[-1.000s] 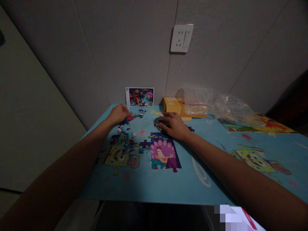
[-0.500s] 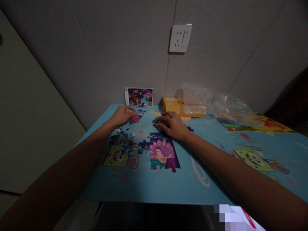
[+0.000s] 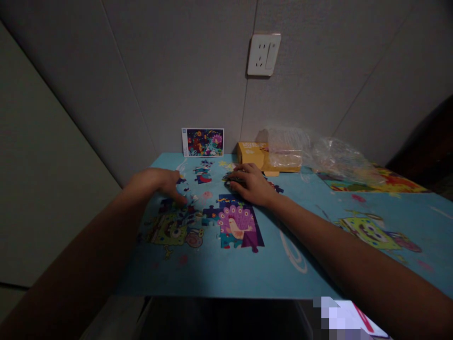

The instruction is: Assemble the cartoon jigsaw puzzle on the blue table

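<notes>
My left hand is over loose puzzle pieces at the table's left side, thumb spread away from the fingers. Its fingertips are partly hidden, and I see nothing held. Just below it lie dark puzzle pieces. My right hand lies with outstretched fingers on a cluster of puzzle pieces, partly covering them. In front of it is a joined puzzle section showing a purple peacock, with another piece attached on its left. A puzzle piece with a red patch rests between my hands, farther back.
A picture card leans against the wall. A yellow box stands right of it, partly under clear plastic wrap. A colourful sheet lies at the far right. The blue table has printed cartoon figures.
My left hand has moved left and toward me, away from the red-patched piece, and its thumb has spread. My right hand stays nearly still on the pieces.
</notes>
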Demonstrator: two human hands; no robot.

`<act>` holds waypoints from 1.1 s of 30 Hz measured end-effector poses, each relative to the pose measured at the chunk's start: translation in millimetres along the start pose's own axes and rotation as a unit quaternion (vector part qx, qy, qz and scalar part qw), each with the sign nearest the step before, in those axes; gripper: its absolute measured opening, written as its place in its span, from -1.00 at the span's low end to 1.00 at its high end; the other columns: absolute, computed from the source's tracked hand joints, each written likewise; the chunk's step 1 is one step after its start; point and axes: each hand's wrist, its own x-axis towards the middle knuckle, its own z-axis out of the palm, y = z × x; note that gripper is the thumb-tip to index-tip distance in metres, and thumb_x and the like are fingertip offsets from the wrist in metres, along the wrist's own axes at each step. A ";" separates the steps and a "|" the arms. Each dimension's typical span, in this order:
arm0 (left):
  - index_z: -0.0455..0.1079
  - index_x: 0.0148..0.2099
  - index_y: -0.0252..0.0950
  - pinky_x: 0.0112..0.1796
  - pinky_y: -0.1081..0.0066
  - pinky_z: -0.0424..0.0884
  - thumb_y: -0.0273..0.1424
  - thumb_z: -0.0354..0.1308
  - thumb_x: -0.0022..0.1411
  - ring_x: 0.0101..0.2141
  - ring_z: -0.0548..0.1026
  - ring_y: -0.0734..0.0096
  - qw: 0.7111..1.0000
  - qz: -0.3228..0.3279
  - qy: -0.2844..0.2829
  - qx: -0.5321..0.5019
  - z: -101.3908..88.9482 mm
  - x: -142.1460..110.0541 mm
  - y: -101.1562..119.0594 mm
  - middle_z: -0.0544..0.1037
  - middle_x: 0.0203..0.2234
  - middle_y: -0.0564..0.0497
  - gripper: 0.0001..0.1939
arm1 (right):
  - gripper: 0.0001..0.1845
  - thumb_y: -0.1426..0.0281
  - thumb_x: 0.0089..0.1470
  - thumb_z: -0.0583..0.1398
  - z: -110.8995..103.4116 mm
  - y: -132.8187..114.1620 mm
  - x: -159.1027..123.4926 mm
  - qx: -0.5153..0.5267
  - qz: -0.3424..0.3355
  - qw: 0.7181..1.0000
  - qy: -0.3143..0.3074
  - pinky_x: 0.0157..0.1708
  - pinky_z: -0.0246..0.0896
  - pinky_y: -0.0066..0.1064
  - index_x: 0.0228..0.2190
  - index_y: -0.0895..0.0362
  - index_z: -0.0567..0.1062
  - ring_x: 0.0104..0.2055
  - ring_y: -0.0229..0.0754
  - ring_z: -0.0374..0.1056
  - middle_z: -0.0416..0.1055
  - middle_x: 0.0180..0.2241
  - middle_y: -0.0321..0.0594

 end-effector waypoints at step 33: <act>0.52 -0.02 -0.30 -0.12 0.30 0.38 -0.54 0.14 0.17 -0.19 0.45 0.34 0.811 0.227 0.331 -0.426 36.8 8.0 106.7 0.48 -0.22 -0.07 -0.68 | -0.65 0.20 0.16 0.16 -13.1 -21.8 3.3 0.155 0.117 0.981 -0.008 -0.44 0.01 -0.40 -0.53 0.16 0.47 -0.51 -0.27 0.24 0.42 -0.56 -0.26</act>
